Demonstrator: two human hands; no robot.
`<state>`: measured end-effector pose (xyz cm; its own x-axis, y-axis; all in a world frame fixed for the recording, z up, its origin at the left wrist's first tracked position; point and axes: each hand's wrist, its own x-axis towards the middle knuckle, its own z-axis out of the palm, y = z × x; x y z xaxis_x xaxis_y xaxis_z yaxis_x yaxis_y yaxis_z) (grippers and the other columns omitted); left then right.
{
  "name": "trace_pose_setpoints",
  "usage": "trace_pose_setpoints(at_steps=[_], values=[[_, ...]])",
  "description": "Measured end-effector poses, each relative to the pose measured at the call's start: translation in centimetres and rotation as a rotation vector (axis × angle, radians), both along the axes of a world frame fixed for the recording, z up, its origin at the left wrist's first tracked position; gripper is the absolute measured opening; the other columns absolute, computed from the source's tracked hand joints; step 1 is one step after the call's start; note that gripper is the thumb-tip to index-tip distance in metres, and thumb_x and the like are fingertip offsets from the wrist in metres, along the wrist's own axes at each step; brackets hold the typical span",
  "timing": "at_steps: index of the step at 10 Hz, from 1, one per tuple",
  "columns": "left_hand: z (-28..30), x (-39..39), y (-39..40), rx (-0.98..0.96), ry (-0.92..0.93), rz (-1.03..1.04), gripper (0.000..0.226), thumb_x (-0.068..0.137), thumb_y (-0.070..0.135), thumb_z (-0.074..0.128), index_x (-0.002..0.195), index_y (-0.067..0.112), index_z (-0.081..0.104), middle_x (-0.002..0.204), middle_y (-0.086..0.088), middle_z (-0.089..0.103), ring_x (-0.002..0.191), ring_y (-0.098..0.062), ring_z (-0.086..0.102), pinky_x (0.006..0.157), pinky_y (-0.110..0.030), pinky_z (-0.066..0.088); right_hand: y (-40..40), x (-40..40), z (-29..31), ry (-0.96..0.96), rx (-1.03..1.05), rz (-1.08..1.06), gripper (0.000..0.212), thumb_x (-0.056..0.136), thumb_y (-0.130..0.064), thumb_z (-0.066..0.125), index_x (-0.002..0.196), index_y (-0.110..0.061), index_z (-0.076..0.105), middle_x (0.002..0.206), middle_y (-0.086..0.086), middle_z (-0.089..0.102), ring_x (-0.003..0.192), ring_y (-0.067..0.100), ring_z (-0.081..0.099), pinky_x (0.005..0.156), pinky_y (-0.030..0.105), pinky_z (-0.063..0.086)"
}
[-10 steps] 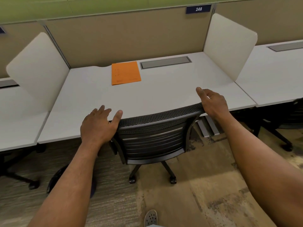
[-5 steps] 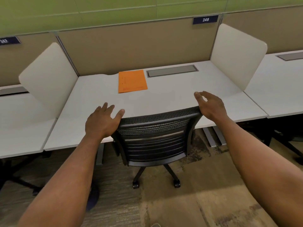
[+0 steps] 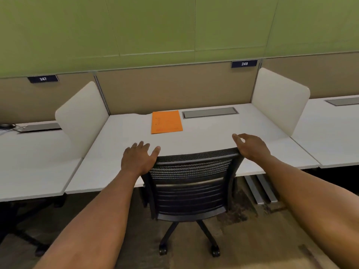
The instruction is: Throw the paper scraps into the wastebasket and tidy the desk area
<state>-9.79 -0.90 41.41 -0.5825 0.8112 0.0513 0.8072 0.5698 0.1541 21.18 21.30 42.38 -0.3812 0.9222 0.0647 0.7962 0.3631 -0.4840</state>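
A black mesh office chair (image 3: 191, 183) stands pushed in under the white desk (image 3: 209, 136). My left hand (image 3: 138, 160) lies open at the left top corner of the chair back, fingers spread. At the right top corner is my right hand (image 3: 250, 147), open with relaxed fingers, its palm against the chair's edge. An orange folder (image 3: 166, 122) lies flat at the back of the desk. No paper scraps or wastebasket are in view.
White divider panels stand at the desk's left (image 3: 81, 117) and right (image 3: 279, 100) sides, with neighbouring desks beyond. A grey cable tray lid (image 3: 210, 112) is set into the desk. Metal desk legs (image 3: 260, 191) sit on the carpet at the right.
The view has tilted upward, showing more of the green wall. The chair has rolled further under the desk, and both hands stay at the chair back's top corners.
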Motion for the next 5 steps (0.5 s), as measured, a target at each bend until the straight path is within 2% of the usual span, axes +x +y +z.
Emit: trace_pose_setpoints(at_steps=[2, 4, 5], values=[[1.3, -0.1, -0.3, -0.052, -0.032, 0.000, 0.086, 0.090, 0.072, 0.005, 0.151, 0.017, 0.031, 0.161, -0.007, 0.023, 0.147, -0.025, 0.020, 0.119, -0.048, 0.015, -0.4, -0.2, 2.1, -0.200, 0.095, 0.089, 0.072, 0.095, -0.067, 0.024, 0.141, -0.018, 0.049, 0.144, 0.005, 0.052, 0.132, 0.025, 0.047, 0.108, 0.039, 0.034], [5.6, -0.4, 0.9, -0.058, -0.016, 0.015, 0.085, 0.091, 0.071, 0.005, 0.152, 0.016, 0.027, 0.161, -0.007, 0.023, 0.147, -0.026, 0.021, 0.119, -0.050, 0.015, 0.5, -2.1, 7.4, -0.212, 0.165, 0.176, 0.082, 0.089, -0.076, 0.023, 0.145, -0.019, 0.043, 0.149, 0.003, 0.046, 0.135, 0.024, 0.044, 0.108, 0.043, 0.038], [9.6, -0.6, 2.6, 0.020, 0.048, -0.010, 0.085, 0.090, 0.072, 0.006, 0.151, 0.017, 0.029, 0.160, -0.007, 0.026, 0.146, -0.025, 0.023, 0.117, -0.048, 0.018, 1.6, -3.7, 11.6, -0.188, 0.217, 0.241, 0.079, 0.091, -0.072, 0.029, 0.147, -0.017, 0.038, 0.153, 0.006, 0.040, 0.138, 0.028, 0.039, 0.110, 0.044, 0.035]])
